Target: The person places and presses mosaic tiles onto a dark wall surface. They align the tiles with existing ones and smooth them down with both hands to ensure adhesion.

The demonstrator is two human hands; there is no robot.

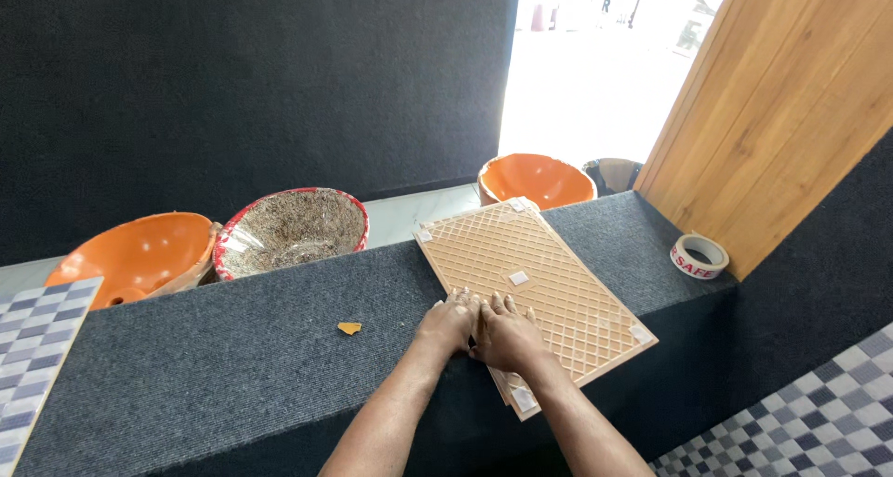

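A tan ceramic tile (549, 263) lies back side up on a dark carpeted ledge (233, 356), its ribbed diamond grid showing, with small white pads on it. More tile edges show under its near corner. My left hand (448, 321) and my right hand (507, 333) rest side by side, palms down, on the tile's near left edge. Fingers of both hands lie flat and spread, gripping nothing.
Behind the ledge sit two orange bowls (139, 249) (537, 178) and a red-rimmed bowl (293, 228) of grainy mix. A tape roll (699, 256) sits by the wooden panel (791, 105). A small orange chip (350, 327) lies on the ledge; a checkered tile (33, 347) lies left.
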